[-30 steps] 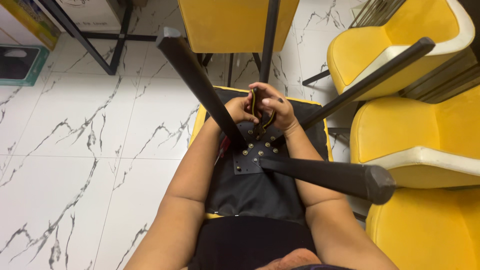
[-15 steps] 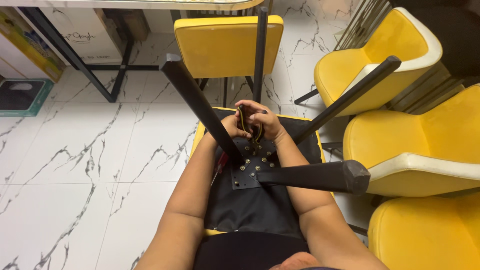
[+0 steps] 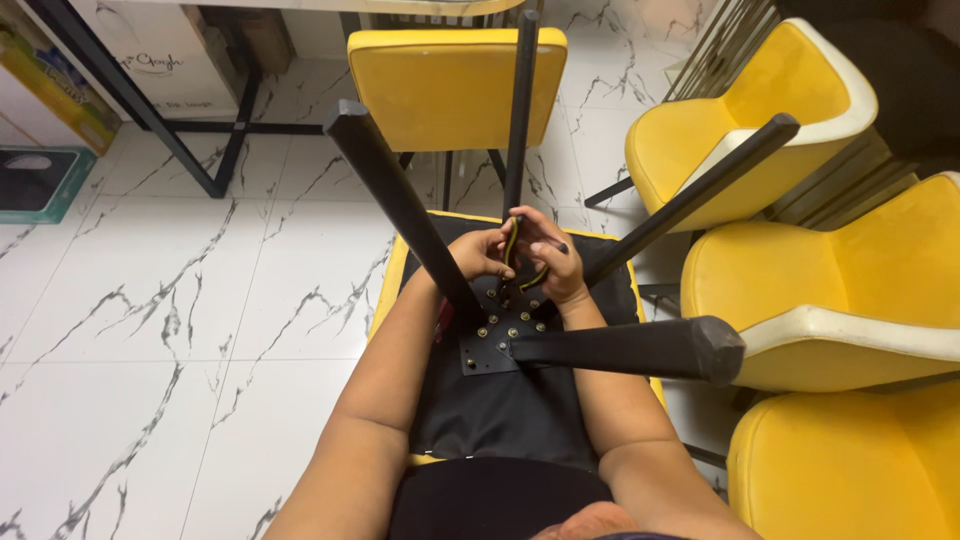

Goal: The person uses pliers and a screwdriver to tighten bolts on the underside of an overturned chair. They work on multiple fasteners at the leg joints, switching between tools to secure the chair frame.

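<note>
On the far left, a small teal box [image 3: 38,182] sits on the white marble floor [image 3: 200,330], and a black metal table frame [image 3: 150,120] stands near it.

Next comes the upside-down yellow chair with the black underside [image 3: 500,400]. It lies across the person's lap. Its four black legs stick up and out. One thick black leg [image 3: 400,200] leans up to the left, just in front of the left hand. A flat black metal plate with small round bolts [image 3: 500,325] joins the legs in the middle of the chair bottom.

The left hand [image 3: 480,255] is curled up tight, right above that plate. The right hand [image 3: 552,262] is just beside it, and the two hands touch. Between them is a small tool with yellow and black handles [image 3: 513,240]. It stands almost upright, with its tip pointing down at the bolts. Both hands are wrapped around it, and the fingers hide most of it. A thin black leg [image 3: 520,110] goes straight up behind the hands.

To the right, another black leg [image 3: 690,200] points up toward a yellow chair with a white edge [image 3: 740,130]. The fourth black leg [image 3: 625,348] pokes out to the right, low and close to the camera. More yellow padded chairs [image 3: 840,290] stand on the far right, near each other.
</note>
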